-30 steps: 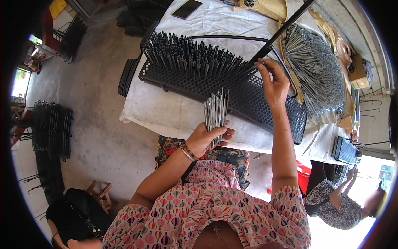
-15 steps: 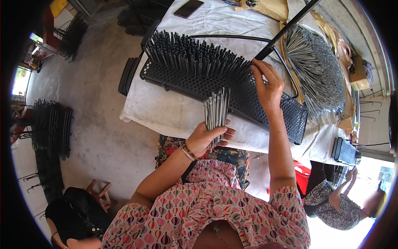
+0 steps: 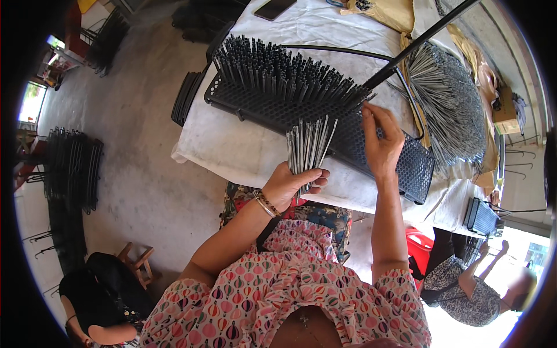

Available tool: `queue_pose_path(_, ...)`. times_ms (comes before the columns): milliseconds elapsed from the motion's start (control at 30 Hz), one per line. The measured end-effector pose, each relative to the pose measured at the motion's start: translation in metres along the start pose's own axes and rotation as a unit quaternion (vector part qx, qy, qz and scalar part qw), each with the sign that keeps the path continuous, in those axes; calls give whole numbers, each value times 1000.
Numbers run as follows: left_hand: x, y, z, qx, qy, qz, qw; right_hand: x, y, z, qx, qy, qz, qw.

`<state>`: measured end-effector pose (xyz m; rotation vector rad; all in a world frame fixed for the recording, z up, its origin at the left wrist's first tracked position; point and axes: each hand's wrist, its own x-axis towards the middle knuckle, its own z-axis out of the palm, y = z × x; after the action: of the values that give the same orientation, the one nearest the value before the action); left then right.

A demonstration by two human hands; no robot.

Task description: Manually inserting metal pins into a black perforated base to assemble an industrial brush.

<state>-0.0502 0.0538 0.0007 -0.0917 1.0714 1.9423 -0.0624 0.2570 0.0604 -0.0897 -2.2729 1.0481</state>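
Note:
My left hand point(image 3: 293, 182) is closed around a bundle of thin grey metal rods point(image 3: 306, 145), held upright and fanning out slightly at the top. It is just in front of a black perforated metal rack point(image 3: 406, 168) lying on the table. Many dark rods point(image 3: 272, 66) stand packed in the rack's holes, from its left end to past the middle. My right hand point(image 3: 384, 139) is over the rack at the right end of these rods. Its thumb and fingertips come together beside the last rods, and I cannot make out what is between them.
A white cloth covers the table point(image 3: 209, 145). A large pile of loose rods point(image 3: 449, 98) lies on brown paper at the right. A black bar point(image 3: 418, 43) slants up from the rack. A phone point(image 3: 274, 8) lies at the back. Another person point(image 3: 464, 287) is at the far right.
My right hand has drawn slightly back from the row of standing rods. One rod in my left hand's bundle now leans out to the right. The view has shifted a little.

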Motion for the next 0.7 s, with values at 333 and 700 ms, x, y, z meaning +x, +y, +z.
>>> queue_pose_path(333, 2, 4, 2, -49, 5, 0, 999, -34, -12, -8, 32, -129, 3, 991)
queue_pose_path(700, 8, 2, -6, -105, 12, -21, 994, -76, 4, 3, -80, -211, -299, 927)
